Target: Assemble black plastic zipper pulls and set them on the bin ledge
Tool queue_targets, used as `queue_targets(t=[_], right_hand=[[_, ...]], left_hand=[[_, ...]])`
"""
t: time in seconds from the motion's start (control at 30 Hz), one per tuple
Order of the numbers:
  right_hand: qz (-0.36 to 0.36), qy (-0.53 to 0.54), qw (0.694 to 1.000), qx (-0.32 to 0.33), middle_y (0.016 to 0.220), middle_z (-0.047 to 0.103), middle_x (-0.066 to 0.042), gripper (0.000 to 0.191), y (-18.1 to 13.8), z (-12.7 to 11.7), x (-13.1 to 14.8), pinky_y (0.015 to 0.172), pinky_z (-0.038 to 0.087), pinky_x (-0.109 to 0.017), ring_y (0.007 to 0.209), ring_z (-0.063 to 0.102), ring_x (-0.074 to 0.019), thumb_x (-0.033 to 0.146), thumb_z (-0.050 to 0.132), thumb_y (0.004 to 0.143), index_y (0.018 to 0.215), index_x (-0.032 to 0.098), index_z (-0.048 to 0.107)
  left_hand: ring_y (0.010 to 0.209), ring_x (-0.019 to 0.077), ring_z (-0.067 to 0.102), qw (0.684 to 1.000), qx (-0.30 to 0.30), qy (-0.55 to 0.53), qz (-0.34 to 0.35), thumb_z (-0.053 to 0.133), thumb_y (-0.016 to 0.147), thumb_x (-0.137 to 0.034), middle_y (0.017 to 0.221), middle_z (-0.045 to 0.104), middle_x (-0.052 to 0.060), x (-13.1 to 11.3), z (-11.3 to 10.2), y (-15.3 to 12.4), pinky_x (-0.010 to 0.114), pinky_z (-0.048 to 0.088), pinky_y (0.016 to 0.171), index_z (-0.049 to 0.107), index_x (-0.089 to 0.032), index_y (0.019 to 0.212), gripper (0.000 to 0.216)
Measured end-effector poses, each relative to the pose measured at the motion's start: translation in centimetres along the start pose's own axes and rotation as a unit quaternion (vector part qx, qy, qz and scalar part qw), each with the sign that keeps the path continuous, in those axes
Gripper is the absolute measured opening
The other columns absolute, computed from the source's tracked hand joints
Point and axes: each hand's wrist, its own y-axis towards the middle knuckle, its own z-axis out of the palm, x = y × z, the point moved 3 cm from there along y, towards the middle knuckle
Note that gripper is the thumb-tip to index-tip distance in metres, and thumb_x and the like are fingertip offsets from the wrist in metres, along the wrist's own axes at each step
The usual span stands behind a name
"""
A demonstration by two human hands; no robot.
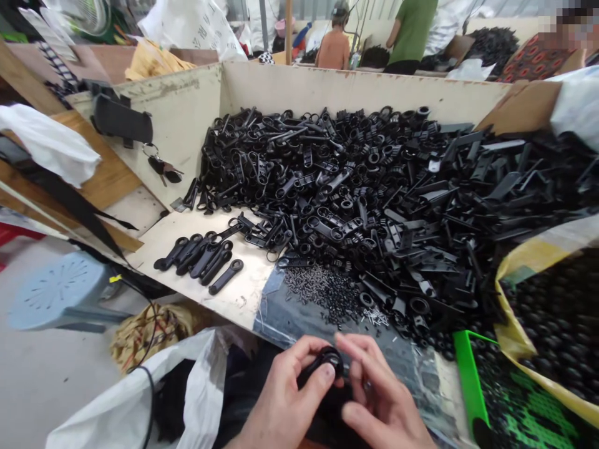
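My left hand (294,396) is closed round a black plastic part with a ring-shaped end (331,357), thumb pressed against the ring. Close on its right is my right hand (381,396), index finger stretched toward the part, thumb apart from the fingers; nothing shows plainly between them. Both hands are at the front edge of the work table. Just beyond them lie small dark pins (302,284), small black pieces (339,293) and thin white pins (375,317). Several finished-looking black handles (227,277) lie in a row to the left.
A large heap of black plastic parts (304,168) fills the walled table. At right stand a green basket (463,368) and a yellow-edged sack (510,268) of black balls. Keys (165,168) hang on the left wall. A blue stool (58,287) stands left. People work behind.
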Motion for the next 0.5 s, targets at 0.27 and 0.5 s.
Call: queue_targets(t=[0.27, 0.5], right_hand=[[0.025, 0.057, 0.992, -0.106, 0.094, 0.07, -0.002, 0.024, 1.5, 2.2, 0.9, 0.079, 0.056, -0.023, 0.087, 0.068, -0.0171, 0.033, 0.059, 0.101, 0.121, 0.034, 0.073], [0.141, 0.15, 0.969, -0.135, 0.091, 0.071, -0.007, 0.042, 2.8, 2.6, -0.6, 0.067, 0.056, -0.026, 0.074, 0.065, -0.0183, 0.058, 0.065, 0.092, 0.111, 0.022, 0.077]], left_hand=[[0.092, 0.0179, 0.074, 0.982, -0.045, 0.134, 0.125, 0.053, 0.1, -0.032, 0.109, 0.079, 0.005, 1.0, -0.8, -0.5, 0.023, 0.057, 0.084, 0.066, -0.023, 0.122, 0.027], [0.106, 0.0225, 0.069, 0.858, -0.107, 0.416, 0.282, 0.05, 0.097, -0.013, 0.119, 0.071, 0.008, 0.4, -1.7, 0.3, 0.036, 0.054, 0.095, 0.064, -0.029, 0.128, 0.038]])
